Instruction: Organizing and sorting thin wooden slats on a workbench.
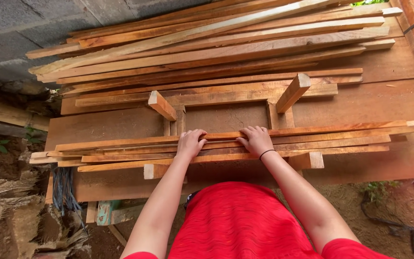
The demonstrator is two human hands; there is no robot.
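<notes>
Thin wooden slats (226, 146) lie in a loose bundle across the near part of a wooden workbench (360, 103), resting on two short wooden blocks (155, 170) that stick out beneath them. The left hand (190, 143) and the right hand (256, 140) press down on top of the bundle, fingers curled over its far edge, near each other. Beyond stands a small wooden frame (226, 98), then a big pile of long planks (216, 43) against a grey wall (20, 29).
</notes>
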